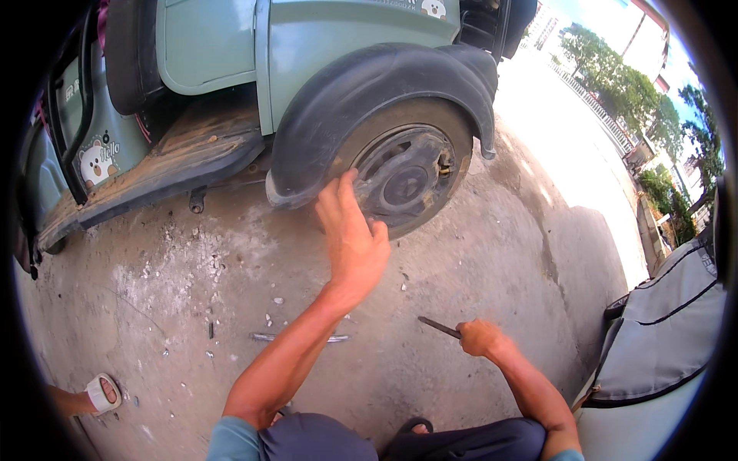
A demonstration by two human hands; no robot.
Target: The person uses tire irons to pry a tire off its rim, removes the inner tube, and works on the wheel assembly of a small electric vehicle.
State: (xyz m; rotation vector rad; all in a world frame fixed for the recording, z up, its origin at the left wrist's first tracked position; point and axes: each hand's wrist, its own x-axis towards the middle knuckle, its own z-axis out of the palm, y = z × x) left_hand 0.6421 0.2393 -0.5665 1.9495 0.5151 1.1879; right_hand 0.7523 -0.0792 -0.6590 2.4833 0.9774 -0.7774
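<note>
A wheel (427,196) with a dusty tire sits under the black fender of a green three-wheeled vehicle. Its dark round cover (405,184) fills the middle, and a valve stem shows at its right side. My left hand (350,234) reaches up to the wheel's lower left. The fingers are stretched out and the tips are at the cover's edge; whether they press on it is hard to see. Lower right, my right hand (480,338) is closed around a dark, slim tire lever (438,327) that points left above the ground. A shiny metal bar (264,336) lies on the concrete, partly behind my left forearm.
The vehicle's dirty footboard (177,165) runs off to the left. Small white chips and debris (207,261) are scattered over the concrete. Another person's sandalled foot (104,393) stands at the lower left. At right is a grey-covered vehicle part (653,330).
</note>
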